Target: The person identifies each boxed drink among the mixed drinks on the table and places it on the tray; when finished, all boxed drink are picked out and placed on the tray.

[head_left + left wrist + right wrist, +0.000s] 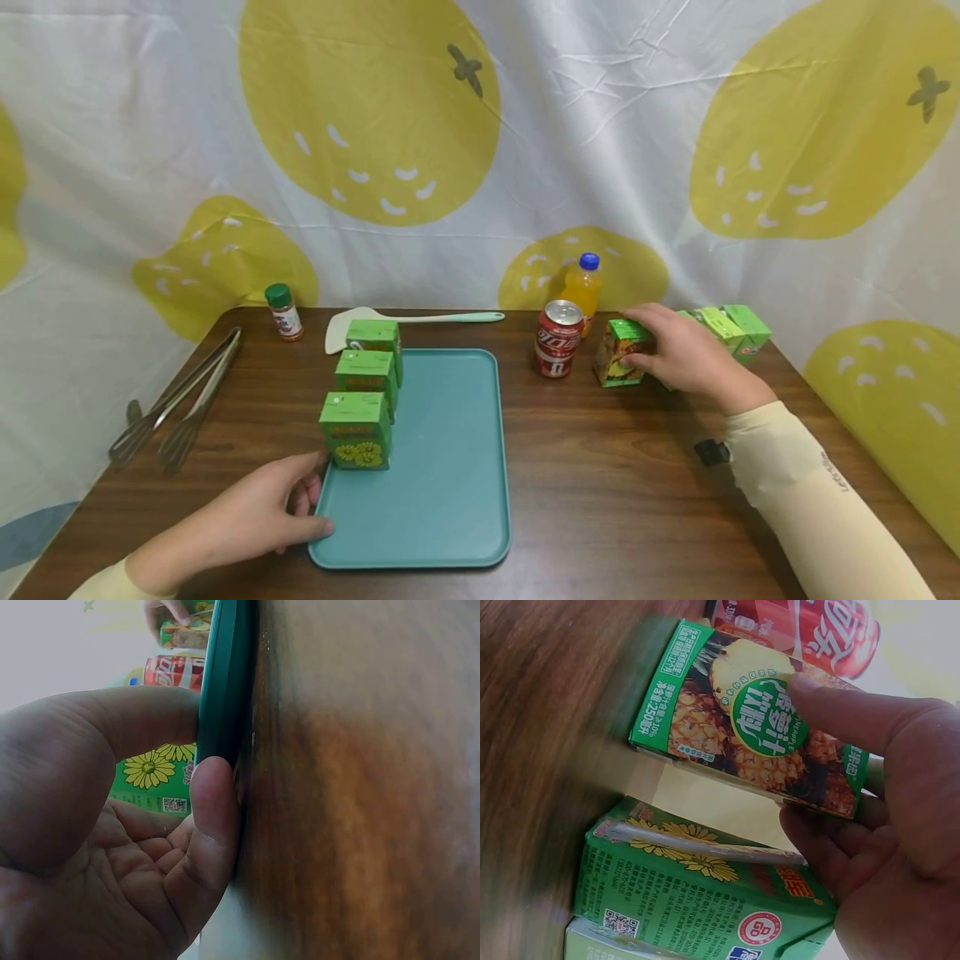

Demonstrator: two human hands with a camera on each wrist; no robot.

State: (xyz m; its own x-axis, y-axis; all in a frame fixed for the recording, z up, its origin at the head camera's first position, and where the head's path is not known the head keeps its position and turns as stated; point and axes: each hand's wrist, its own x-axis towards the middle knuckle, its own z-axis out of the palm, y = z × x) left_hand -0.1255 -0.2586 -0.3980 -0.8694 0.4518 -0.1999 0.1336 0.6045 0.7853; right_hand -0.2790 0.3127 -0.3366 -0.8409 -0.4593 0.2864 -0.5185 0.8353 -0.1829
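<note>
Brown tabletop (600, 483), pineapple carton (739, 724) upright

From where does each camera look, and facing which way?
Head: on the head, facing forward and down over the tray; left hand, right hand, sleeves show.
Left wrist: on that wrist, facing the left hand at the tray's edge; right hand shows.
Right wrist: on that wrist, facing the right hand holding a pineapple carton.
Head and left wrist share the tray.

The brown wood-grain table (600, 483) in front of me carries a teal tray (442, 467), with metal tongs (206, 390) lying to its left. Farther from me rest a green-capped shaker (286, 317) and a pale spatula (442, 317); a red can (557, 342), orange bottle (581, 289) and green cartons (747, 321) stand rightward.
</note>
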